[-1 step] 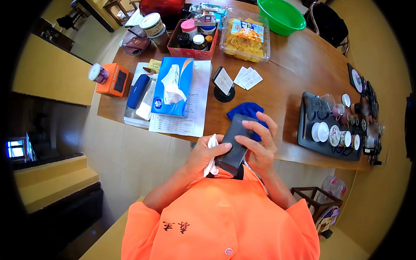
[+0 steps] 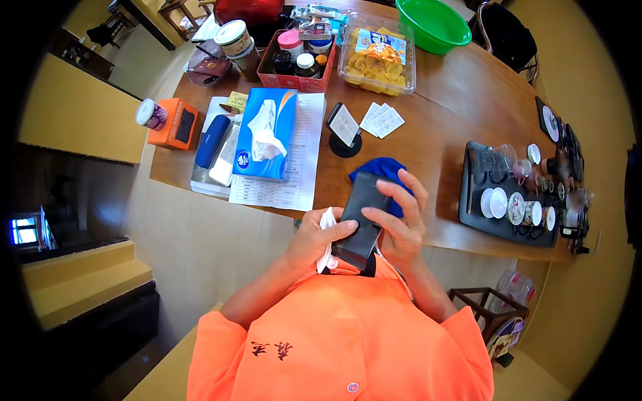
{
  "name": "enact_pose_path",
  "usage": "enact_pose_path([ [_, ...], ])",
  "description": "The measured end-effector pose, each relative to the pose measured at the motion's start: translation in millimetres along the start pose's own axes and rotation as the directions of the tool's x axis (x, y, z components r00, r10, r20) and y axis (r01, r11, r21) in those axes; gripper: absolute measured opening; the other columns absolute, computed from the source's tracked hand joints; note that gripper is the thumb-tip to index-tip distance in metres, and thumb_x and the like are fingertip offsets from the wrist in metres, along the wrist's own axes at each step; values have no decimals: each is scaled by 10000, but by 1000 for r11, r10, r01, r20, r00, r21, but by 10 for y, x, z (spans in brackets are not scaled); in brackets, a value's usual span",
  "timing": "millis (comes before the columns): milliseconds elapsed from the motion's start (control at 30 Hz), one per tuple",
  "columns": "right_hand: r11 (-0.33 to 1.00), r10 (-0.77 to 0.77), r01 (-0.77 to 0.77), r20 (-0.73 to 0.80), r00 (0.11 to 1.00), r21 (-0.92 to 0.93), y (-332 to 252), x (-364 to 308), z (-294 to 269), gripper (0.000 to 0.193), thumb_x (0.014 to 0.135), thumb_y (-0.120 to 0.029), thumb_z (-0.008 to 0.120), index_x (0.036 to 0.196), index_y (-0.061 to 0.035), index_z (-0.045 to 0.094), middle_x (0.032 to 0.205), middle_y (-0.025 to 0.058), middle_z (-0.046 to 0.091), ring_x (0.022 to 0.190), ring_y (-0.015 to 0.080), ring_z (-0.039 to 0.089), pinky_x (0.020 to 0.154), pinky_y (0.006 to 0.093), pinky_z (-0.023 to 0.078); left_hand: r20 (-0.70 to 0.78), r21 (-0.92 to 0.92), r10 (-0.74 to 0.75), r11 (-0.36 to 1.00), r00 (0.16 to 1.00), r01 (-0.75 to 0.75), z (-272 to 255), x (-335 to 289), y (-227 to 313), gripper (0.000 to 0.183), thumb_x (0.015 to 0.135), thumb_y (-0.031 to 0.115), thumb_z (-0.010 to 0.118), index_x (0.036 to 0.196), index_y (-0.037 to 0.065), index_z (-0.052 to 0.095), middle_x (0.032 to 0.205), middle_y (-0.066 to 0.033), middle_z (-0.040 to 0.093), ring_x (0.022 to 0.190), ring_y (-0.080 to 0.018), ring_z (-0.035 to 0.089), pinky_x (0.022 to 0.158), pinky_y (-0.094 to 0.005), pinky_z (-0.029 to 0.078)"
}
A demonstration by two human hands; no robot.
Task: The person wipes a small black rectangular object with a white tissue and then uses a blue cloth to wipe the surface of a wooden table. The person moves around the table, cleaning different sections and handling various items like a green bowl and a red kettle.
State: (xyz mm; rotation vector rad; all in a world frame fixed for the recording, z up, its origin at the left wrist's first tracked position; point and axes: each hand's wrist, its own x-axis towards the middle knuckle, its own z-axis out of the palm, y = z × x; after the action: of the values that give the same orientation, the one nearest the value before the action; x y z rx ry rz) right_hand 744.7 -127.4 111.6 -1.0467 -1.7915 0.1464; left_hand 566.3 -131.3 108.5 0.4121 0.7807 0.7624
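Close to my chest, at the table's near edge, my left hand (image 2: 317,238) grips a dark grey, flat, oblong case (image 2: 363,212), its thumb across the lower face. A crumpled white tissue (image 2: 326,244) is tucked in the same hand. My right hand (image 2: 403,224) holds the case's right side, with bent fingers on its face; its thumb is hidden. What kind of case this is cannot be made out. Just behind it lies a blue cloth (image 2: 386,169), partly covered by the case and my right fingers.
Papers (image 2: 306,154) bear a blue tissue box (image 2: 265,134). A phone on a stand (image 2: 344,127) and white cards (image 2: 382,120) lie ahead. At right is a tea tray (image 2: 473,224) with cups; at the back, a snack tub (image 2: 378,57) and green basin (image 2: 435,27).
The case has tipped slightly, showing more of its broad face, its top end a little higher. My right fingers have shifted slightly on it.
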Motion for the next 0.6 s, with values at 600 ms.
enact_pose_path([
  [600,101,749,-751,447,489,653,102,-399,78,157,860,-40,645,1001,28,639,896,11,635,766,67,576,661,198,464,-154,375,203,917,967,-133,67,144,-169,197,887,125,636,1015,-25,639,806,-16,656,681,-41,578,575,-191,466],
])
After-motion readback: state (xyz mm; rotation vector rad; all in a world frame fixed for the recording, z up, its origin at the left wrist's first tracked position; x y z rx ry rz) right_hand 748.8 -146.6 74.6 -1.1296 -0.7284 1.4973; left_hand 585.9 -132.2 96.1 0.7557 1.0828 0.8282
